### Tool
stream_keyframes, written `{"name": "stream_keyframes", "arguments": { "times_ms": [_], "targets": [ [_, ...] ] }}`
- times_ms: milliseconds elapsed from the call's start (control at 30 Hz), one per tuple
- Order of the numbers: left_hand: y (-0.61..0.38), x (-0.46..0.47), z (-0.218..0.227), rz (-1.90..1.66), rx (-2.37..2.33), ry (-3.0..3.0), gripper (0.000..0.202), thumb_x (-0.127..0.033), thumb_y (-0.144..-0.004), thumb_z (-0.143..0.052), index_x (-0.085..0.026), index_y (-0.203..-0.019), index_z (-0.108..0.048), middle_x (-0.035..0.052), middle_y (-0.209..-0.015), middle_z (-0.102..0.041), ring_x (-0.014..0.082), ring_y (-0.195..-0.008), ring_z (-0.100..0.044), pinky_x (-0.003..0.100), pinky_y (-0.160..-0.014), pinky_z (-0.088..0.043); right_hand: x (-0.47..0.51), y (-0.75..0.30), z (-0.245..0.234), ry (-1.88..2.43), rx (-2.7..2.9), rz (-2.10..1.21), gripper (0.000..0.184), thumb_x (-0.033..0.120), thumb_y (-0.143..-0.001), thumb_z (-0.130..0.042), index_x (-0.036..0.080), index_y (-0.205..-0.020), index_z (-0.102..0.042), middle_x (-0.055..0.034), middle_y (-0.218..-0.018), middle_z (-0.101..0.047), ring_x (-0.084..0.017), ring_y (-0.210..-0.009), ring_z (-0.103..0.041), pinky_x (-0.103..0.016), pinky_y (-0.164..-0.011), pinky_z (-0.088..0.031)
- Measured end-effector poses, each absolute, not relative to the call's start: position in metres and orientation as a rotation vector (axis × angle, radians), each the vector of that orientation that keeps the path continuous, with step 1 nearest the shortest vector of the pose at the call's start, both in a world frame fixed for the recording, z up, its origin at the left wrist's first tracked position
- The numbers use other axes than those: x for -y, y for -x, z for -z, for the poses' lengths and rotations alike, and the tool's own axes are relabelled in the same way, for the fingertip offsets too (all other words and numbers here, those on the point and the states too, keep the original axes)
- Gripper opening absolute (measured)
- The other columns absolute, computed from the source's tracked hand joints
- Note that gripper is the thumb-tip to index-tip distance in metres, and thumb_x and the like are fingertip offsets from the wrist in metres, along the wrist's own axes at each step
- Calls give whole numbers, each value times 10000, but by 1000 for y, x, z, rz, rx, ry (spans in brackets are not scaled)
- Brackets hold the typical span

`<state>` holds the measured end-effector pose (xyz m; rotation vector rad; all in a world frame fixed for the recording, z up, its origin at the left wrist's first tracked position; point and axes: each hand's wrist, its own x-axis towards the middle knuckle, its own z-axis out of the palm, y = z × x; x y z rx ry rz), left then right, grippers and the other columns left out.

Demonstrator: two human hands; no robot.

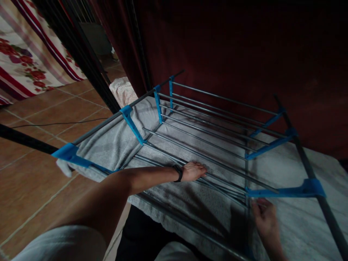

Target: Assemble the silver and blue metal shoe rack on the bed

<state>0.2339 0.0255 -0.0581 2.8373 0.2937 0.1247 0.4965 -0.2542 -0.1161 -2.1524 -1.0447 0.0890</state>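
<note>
So the left hand was draped over the metal rods around the middle of the rack, fingers together; couldn't tell if they'd wrapped around any. The right hand was half-curled just below the near right blue bracket, no idea if it was pinching anything. The rack's frame sat on a grey blanket, spreading away beyond both hands.

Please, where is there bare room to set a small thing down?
Tiled floor lies bare at left, between the rack and the floral curtain; a thin cable crosses it. Pale cloth also shows bare beyond the rack's right pole. It is crowded around the left hand, where metal rods lie close together.
</note>
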Motion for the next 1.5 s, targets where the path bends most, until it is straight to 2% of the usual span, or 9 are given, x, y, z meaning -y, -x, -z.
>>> {"name": "stream_keyframes", "arguments": {
  "times_ms": [200,400,500,633,733,833,1033,1400,1500],
  "targets": [
    [-234,-26,61,-122,-267,-2883,260,-348,-1002,-451,-189,-1021,-656,79,-1024,-701,204,-979,-646,310,-880,-470,259,-465,103,2116,1783,-6,447,509,-1013,-348,176,-1232,-549,-133,-1170,-633,-307,-1124,-587,-488,-970,-473],
    [-233,-27,55,-112,-252,-2889,240,-321,-993,-463,-189,-1014,-663,77,-1009,-704,205,-970,-655,311,-891,-476,234,-473,113,2035,2080,113,376,306,-1030,-314,240,-1207,-639,-89,-1159,-669,-280,-1084,-624,-456,-963,-486],
    [-234,-27,52,-94,-270,-2869,233,-313,-987,-472,-194,-1024,-669,70,-1008,-709,205,-976,-660,312,-896,-483,245,-492,123,1967,1991,91,386,336,-1034,-318,231,-1182,-659,-94,-1156,-677,-266,-1091,-637,-402,-949,-527],
    [-235,-28,50,-43,-283,-2829,231,-289,-982,-470,-193,-1060,-665,70,-1034,-712,205,-991,-664,307,-875,-494,276,-517,133,1753,1973,130,335,403,-1036,-375,249,-1133,-657,-44,-1057,-698,-214,-970,-680,-325,-788,-592],
    [-235,-28,49,-21,-281,-2819,233,-285,-983,-467,-188,-1071,-660,73,-1045,-713,207,-997,-664,305,-866,-496,290,-516,127,1697,2049,44,283,377,-1015,-476,247,-1225,-614,-39,-1162,-668,-189,-1031,-667,-277,-818,-586],
    [-234,-28,49,-26,-272,-2827,226,-290,-985,-478,-188,-1079,-656,70,-1046,-716,206,-1011,-659,302,-886,-487,281,-500,114,1695,2116,82,357,403,-987,-534,251,-1308,-574,-50,-1283,-617,-217,-1115,-634,-316,-883,-568],
    [-234,-30,53,-29,-225,-2859,220,-298,-990,-484,-175,-1060,-653,72,-1038,-712,205,-998,-651,300,-887,-479,211,-466,99,1849,1981,115,403,394,-1044,-334,224,-1369,-502,-99,-1334,-572,-272,-1234,-545,-468,-1044,-452],
    [-196,-37,5,-61,-424,-2852,285,-305,-910,-615,-162,-1157,-618,124,-1195,-616,244,-1071,-607,351,-943,-451,153,-451,107,1802,2040,155,351,402,-1066,-300,208,-1167,-574,-99,-1089,-662,-241,-1004,-647,-403,-895,-525],
    [-155,-47,-23,9,-624,-2694,179,-273,-941,-532,-192,-1040,-657,88,-1116,-652,221,-1001,-632,310,-874,-468,153,-451,110,1814,2027,220,384,446,-1060,-303,213,-1158,-591,-96,-1072,-669,-234,-967,-657,-382,-855,-536]
  ]
}}
